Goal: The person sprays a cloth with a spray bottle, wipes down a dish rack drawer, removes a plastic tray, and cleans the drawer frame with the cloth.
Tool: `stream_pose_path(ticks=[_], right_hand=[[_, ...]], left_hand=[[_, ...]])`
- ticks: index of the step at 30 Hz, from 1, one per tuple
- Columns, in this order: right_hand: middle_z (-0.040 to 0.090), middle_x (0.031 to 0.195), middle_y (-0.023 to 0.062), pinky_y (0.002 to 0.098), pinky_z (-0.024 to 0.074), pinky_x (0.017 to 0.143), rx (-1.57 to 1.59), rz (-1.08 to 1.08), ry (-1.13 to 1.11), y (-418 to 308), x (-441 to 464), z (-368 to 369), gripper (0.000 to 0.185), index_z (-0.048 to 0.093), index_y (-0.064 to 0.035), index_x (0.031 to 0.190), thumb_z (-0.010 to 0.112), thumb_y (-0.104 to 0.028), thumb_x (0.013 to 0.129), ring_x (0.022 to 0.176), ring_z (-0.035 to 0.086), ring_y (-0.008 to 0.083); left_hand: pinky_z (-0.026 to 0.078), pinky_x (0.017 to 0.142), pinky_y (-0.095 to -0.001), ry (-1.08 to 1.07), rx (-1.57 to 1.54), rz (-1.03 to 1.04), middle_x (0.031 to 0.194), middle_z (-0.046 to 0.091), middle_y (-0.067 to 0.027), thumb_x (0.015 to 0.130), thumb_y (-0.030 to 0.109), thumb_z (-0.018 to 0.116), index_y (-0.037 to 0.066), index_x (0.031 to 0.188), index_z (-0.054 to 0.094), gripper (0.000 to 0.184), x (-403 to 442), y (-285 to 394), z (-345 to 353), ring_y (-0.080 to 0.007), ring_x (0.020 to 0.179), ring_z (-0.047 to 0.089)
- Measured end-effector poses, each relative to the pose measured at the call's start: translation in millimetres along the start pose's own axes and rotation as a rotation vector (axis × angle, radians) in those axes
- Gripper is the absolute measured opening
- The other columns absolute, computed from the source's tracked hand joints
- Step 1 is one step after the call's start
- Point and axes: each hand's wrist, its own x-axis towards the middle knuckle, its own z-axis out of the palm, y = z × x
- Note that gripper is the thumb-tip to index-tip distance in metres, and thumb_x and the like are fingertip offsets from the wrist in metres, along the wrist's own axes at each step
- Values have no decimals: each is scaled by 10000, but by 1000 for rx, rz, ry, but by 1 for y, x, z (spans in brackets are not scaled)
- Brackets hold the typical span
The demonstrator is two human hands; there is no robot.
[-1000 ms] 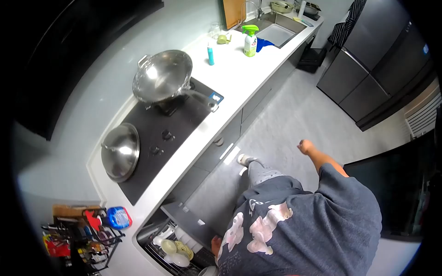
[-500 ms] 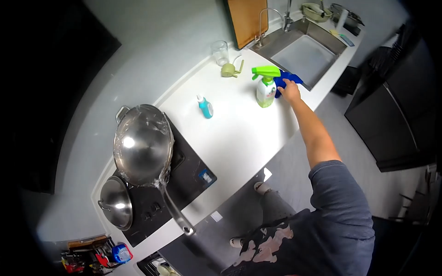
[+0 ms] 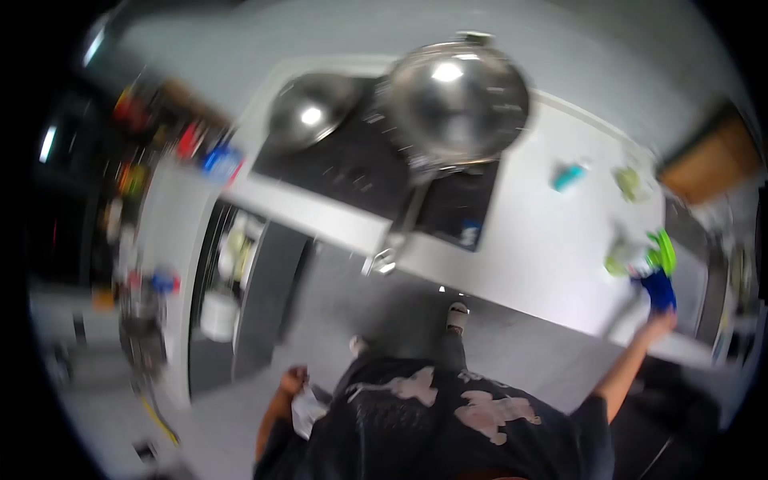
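Observation:
On the right, my right hand [image 3: 660,326] is closed on the near end of a blue cloth [image 3: 658,290] at the counter's front edge. Right beside the cloth is a spray bottle [image 3: 640,258] with a bright green trigger head. My left hand [image 3: 294,378] is low by my body, its fingers closed on a limp white sheet [image 3: 307,410]; motion blur hides whether it is paper or cloth. A small teal bottle [image 3: 569,178] and a light green object [image 3: 630,184] are farther back on the white counter [image 3: 552,264].
A steel wok [image 3: 456,104] covers part of the black cooktop [image 3: 352,172], its handle [image 3: 396,240] jutting past the front edge. A domed lid [image 3: 312,112] lies left of it. Below, a drawer [image 3: 268,292] stands pulled out. A wooden board [image 3: 712,160] leans near the sink [image 3: 688,236].
The view has swung left and blurred, bringing in the drawer and my left hand with the white sheet. My right hand stays at the blue cloth, now nearer the counter's front edge.

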Motion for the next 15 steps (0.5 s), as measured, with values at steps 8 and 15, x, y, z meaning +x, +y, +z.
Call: stream_pose_path(ticks=[8,15], right_hand=[[489,1309,151,448,328,1049,826,675,-1309,-197,-285,-22,508,371,16,1363,369,-265,941,1195,465,307],[527,1253,176,410,370,1025,407,1002,-1260,-188,-583,61,490,435,15,1304,400,-280,914,1149,509,300]], left_hand=[[508,692,-342,1,-371,-13,848,654,-100,843,203,594,99,1099,601,277,30,-134,27,-217,746,625],[505,735,-351,156,-411,-36,860,668,-133,844,214,564,93,1115,599,299,13,-201,-64,-245,801,650]])
